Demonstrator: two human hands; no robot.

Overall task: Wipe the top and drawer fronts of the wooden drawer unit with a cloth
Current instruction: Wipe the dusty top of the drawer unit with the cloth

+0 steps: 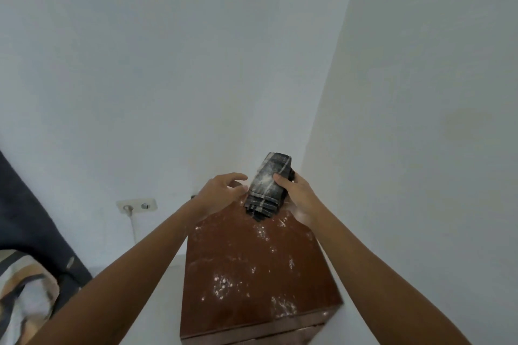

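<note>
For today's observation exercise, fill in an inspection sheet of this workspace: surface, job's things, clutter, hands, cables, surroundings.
Surface: wooden drawer unit top, speckled with white dust.
Job's things: folded dark cloth, dusty, held above the top's far end.
Clutter: nothing seen.
Hands: right hand grips the cloth; left hand open beside it.
Cables: white cable plugged into wall socket.
Surroundings: white walls, corner; dark fabric at left.

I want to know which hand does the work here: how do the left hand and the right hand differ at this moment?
The right hand has its grip closed on the folded dark cloth; the left hand is open, fingers spread beside the cloth. The right hand's thumb presses the cloth's dusty face; the left hand holds nothing. Both are raised over the far end of the drawer unit's top, which is speckled with white dust.
</note>
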